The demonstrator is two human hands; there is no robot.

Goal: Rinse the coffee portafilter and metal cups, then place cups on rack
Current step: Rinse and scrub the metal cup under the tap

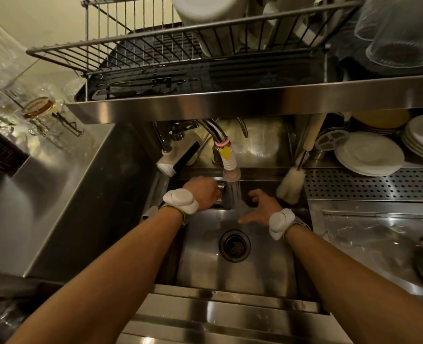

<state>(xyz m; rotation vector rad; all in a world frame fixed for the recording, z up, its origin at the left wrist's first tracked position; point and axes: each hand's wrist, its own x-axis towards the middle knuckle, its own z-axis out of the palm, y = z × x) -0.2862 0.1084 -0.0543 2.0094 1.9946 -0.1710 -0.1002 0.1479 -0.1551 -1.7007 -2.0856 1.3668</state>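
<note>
We are holding a small metal cup (219, 192) in our left hand (201, 192), with the fingers closed around it, right beside the running water (232, 194). Only a little of the cup is showing past the fingers. Our right hand (262, 207) is open and empty, just past the water on the other side. The rack (155, 45) is waiting up above both hands. The wet cup could be slipping and falling toward the drain (234, 245) below.

Steel counter (369, 234): stacked white plates (369, 153), brush (291, 186).
</note>
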